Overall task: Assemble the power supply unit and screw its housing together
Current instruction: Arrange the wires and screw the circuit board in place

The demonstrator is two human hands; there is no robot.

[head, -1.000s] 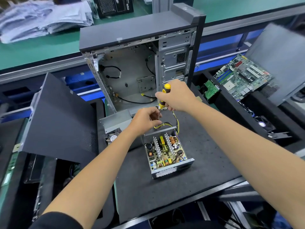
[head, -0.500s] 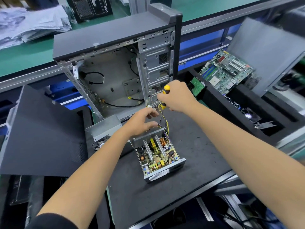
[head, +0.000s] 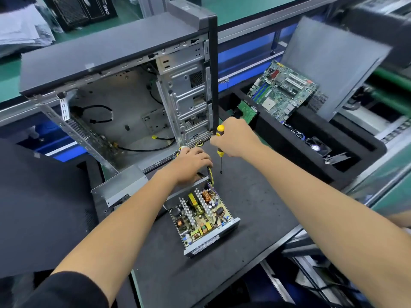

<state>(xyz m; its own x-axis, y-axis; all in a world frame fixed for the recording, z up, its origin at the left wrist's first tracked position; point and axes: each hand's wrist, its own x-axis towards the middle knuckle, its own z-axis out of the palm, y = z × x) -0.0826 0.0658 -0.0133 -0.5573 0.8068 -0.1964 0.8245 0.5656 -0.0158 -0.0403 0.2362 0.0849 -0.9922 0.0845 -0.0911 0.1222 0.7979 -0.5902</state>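
Lifting your right hand (head: pixel 235 138) clear, fist round the yellow-black screwdriver (head: pixel 219 150); your left hand (head: pixel 191 163) now gathers the yellow-black cable bundle (head: pixel 210 174) behind the open grey metal power supply (head: pixel 202 216) on the mat; cover not yet fitted.

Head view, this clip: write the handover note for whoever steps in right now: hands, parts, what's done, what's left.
Left hand: on the cable bundle at the far end of the PSU, fingers curled over it.
Right hand: grips the screwdriver, tip down, just above the mat, on no screw.
PSU sits open on the mat, board exposed. Its cover lies to its left.
Done: the board sits in the housing base.
Left: tuck cables, fit cover, drive screws.
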